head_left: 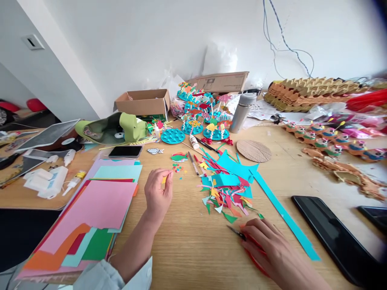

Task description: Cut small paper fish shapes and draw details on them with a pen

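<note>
In the head view, a small yellow paper piece (164,180) is pinched by the fingertips of the left hand (157,191), so it is kept raised above the wooden table (184,249). Red-handled scissors (237,233) are held by curled fingers of the right hand (269,249), with the blades directed left, near the paper scraps (225,191).

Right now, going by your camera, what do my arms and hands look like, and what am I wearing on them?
Your left hand and right hand are bare, with no gloves, and no ring or watch shows. Both forearms are uncovered. A pale blue shirt sleeve shows at your left arm, pushed back, with a lighter folded edge. Your right sleeve is out of view.
</note>
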Tool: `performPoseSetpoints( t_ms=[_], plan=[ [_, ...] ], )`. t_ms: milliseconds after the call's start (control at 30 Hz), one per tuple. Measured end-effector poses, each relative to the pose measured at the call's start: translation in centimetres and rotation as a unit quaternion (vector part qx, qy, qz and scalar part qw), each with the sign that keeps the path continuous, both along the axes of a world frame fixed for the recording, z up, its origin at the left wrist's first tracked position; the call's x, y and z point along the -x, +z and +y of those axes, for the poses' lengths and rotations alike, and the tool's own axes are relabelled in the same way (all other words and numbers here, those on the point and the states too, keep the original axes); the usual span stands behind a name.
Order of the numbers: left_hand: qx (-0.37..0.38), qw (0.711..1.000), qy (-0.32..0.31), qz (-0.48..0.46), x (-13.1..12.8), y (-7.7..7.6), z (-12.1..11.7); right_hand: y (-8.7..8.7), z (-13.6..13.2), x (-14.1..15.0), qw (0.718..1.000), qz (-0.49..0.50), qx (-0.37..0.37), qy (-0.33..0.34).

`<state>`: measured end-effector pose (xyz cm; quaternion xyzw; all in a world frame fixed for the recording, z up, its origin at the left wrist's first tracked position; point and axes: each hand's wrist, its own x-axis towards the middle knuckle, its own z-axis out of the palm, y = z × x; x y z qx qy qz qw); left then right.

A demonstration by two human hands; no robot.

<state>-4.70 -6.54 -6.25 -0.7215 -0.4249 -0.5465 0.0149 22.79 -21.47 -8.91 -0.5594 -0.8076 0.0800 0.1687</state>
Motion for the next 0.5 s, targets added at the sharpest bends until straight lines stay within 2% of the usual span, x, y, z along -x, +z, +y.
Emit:
performPoseSetpoints(
  t_ms=[200, 500],
  plan=[
    [0.01, 1.0, -0.017, 0.017, -0.3, -0.4, 0.1, 0.1, -0.8, -0.2, 1.0, -0.01, 0.015, 0.008],
    [-0.003, 0.999, -0.025, 0.032, 0.0, 0.0, 0.1, -0.4, -0.9, -3.3, 0.999, 0.0, 0.045, -0.026]
  ],
)
